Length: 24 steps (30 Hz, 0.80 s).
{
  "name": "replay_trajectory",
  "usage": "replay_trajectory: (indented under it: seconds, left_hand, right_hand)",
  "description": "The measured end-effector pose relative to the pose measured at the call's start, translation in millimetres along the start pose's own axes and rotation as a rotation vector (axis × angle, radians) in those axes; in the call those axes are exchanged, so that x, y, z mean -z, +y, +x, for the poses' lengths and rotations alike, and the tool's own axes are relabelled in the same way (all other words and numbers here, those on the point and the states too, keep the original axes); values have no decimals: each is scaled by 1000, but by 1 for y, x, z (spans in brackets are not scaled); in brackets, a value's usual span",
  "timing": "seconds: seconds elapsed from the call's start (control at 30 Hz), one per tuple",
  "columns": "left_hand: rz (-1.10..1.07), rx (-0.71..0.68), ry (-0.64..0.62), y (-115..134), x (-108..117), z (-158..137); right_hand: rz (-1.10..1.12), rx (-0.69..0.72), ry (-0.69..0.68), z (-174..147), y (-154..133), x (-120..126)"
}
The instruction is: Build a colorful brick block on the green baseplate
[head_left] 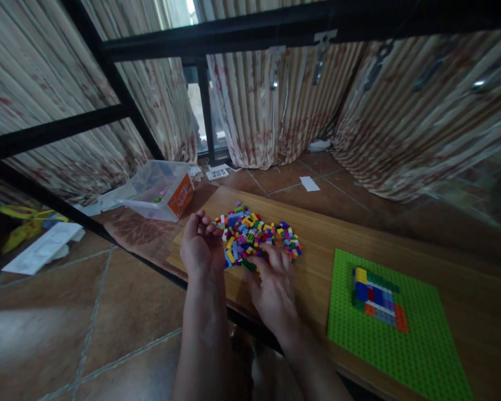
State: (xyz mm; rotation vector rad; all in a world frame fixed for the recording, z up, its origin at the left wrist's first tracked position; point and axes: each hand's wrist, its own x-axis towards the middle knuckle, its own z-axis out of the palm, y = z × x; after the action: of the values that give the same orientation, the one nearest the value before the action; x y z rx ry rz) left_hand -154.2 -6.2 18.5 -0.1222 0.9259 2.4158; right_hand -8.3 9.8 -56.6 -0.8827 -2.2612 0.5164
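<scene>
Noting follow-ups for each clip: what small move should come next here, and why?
Perhaps pinch the dark green plastic brick with the right hand: it lies by that hand's thumb and forefinger, at the near edge of the heap of small multicoloured plastic bricks. The left hand, fingers curled, is beside the heap; whether either grip already holds a piece is unclear.

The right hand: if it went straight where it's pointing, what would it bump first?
Probably the pile of colourful bricks, right in front of the right hand. From this view, I can't tell whether they're touching.
</scene>
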Motion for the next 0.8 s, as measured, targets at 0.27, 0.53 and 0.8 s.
replay_trajectory:
  seconds: [0.27,0.53,0.8]
  left_hand:
    - [3,18,13,9,2,8]
    - [3,16,6,14,1,12]
    - [106,63,-23,4,-14,-1]
  right_hand:
    - [-74,-54,-11,-1,-3,-18]
    - [223,-165,33,13,-6,28]
    - [205,-325,269,10,49,102]
